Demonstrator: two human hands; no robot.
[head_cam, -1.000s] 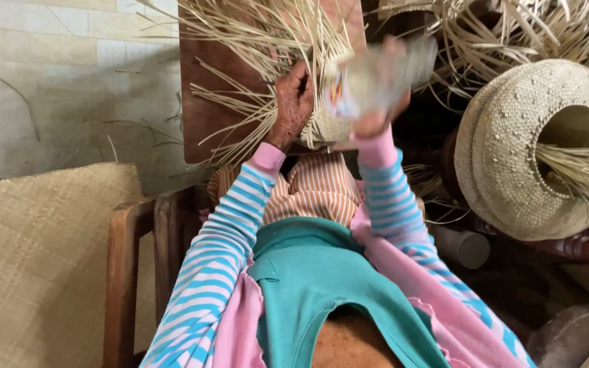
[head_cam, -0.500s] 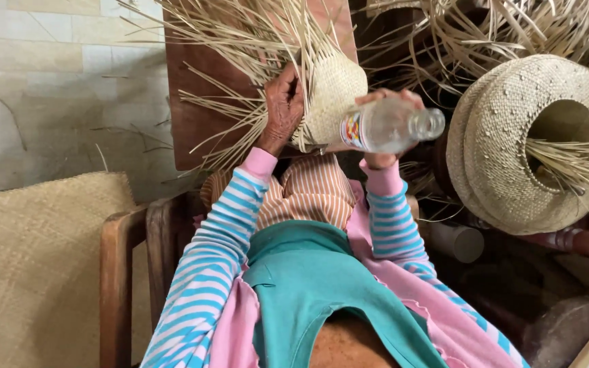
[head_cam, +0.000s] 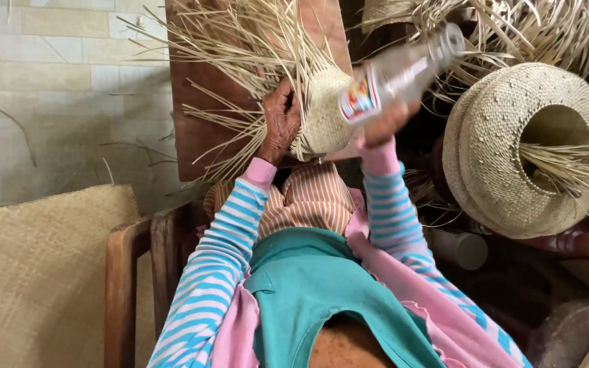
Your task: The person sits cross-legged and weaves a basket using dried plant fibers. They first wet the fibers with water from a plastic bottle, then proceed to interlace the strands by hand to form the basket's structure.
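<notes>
My left hand (head_cam: 281,123) grips the side of a small half-woven straw hat (head_cam: 325,112), whose loose straw ends (head_cam: 253,48) fan out over a brown wooden board (head_cam: 195,129). My right hand (head_cam: 386,123) is closed around the lower end of a clear bottle with a coloured label (head_cam: 397,75). The bottle lies slanted, its neck pointing up to the right, its base close to the woven crown. Both arms wear blue-and-white striped sleeves.
A larger woven straw hat (head_cam: 506,150) with straw sticking out of its opening sits at the right. More loose straw (head_cam: 512,27) lies behind it. A wooden chair arm (head_cam: 124,272) and a burlap cushion (head_cam: 35,272) are at lower left. A tiled wall (head_cam: 56,88) stands at the left.
The bottle has swung from a blurred raised position, to level beside the hat, to a slant with its neck higher. My left hand has kept hold of the small hat.
</notes>
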